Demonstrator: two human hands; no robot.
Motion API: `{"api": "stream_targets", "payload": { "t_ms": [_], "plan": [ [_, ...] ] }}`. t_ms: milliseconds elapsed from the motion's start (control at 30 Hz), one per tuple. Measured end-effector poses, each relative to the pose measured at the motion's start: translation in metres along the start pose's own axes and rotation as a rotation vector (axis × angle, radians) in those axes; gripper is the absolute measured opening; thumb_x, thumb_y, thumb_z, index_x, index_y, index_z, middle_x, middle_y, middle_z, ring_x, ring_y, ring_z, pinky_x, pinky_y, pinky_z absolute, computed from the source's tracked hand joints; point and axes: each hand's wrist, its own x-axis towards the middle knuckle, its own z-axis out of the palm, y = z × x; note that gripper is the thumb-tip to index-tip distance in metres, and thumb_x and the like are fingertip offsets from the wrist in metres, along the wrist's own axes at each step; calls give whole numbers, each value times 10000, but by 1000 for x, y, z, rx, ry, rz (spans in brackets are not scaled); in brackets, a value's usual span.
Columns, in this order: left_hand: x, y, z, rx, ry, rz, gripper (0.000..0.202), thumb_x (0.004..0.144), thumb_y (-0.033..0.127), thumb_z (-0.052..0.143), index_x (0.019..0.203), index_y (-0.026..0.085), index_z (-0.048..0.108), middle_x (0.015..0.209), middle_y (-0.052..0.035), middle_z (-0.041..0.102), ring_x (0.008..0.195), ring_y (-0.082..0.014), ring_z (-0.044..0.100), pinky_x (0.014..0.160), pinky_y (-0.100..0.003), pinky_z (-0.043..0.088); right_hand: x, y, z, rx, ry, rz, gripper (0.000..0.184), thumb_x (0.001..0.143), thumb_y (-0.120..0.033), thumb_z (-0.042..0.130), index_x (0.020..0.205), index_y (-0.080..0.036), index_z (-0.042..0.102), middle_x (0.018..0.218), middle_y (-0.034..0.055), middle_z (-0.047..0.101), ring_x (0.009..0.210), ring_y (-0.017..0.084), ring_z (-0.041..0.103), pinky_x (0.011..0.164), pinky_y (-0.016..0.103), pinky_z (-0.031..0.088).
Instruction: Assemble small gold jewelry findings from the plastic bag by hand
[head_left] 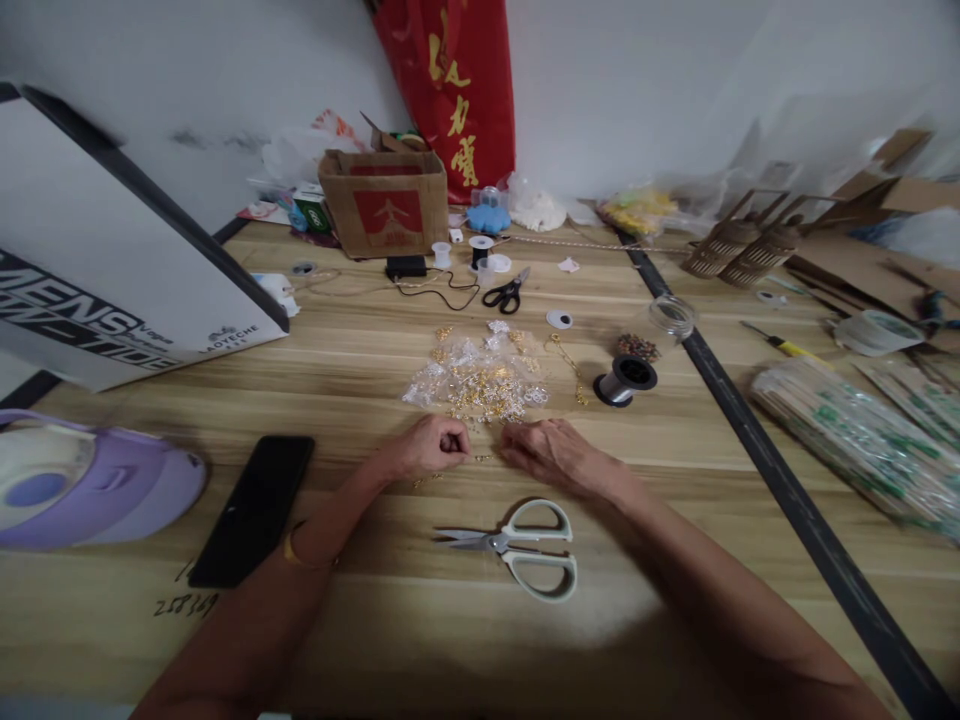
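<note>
Close together at the middle of the table, both hands are closed at the ends of a thin gold beaded chain (484,458). My left hand (431,443) pinches it, and a short gold length lies on the wood below that wrist. Facing it, my right hand (551,450) has its fingers curled down at the other side; their tips are hidden. Just beyond the hands spreads a pile of gold and silvery jewellery findings (487,392) with small clear plastic bags (450,370). Pale-handled scissors (510,545) lie in front of the hands, blades pointing left.
A black phone (255,510) and a purple-and-white appliance (105,480) are at left. A wire spool (624,380), a bead jar on its side (667,322) and a gold chain (570,368) lie right of the pile. Black scissors (508,292) lie behind it.
</note>
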Motion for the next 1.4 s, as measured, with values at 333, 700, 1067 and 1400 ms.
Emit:
{"api": "stream_targets", "payload": {
  "t_ms": [333, 700, 1067, 1400],
  "plan": [
    [0, 1, -2, 4, -4, -2, 29, 646, 101, 599, 657, 109, 625, 542, 30, 565, 496, -55, 469, 490, -145, 366, -1, 1, -2, 107, 92, -64, 201, 956, -264, 393, 930, -157, 561, 986, 80, 579, 852, 144, 556, 682, 232, 356],
    [-1, 4, 1, 27, 41, 46, 74, 667, 84, 591, 665, 97, 664, 659, -18, 611, 593, -86, 515, 551, -172, 376, 11, -10, 23, 662, 279, -25, 175, 826, -170, 532, 996, -135, 549, 642, -36, 525, 560, 93, 490, 550, 193, 362],
    [5, -7, 10, -59, 175, 22, 58, 685, 162, 639, 676, 108, 660, 607, -4, 611, 565, -95, 523, 549, -187, 390, 29, -21, 49, 1144, 311, -74, 221, 771, -206, 572, 950, -179, 446, 833, 2, 567, 574, 70, 547, 499, 172, 415],
    [3, -2, 11, -118, 205, -23, 117, 680, 213, 639, 676, 96, 636, 613, -18, 602, 570, -105, 517, 551, -203, 401, 35, -26, 64, 1294, 404, -77, 208, 781, -219, 608, 945, -184, 485, 711, -31, 550, 508, 76, 542, 464, 184, 433]
  ]
}}
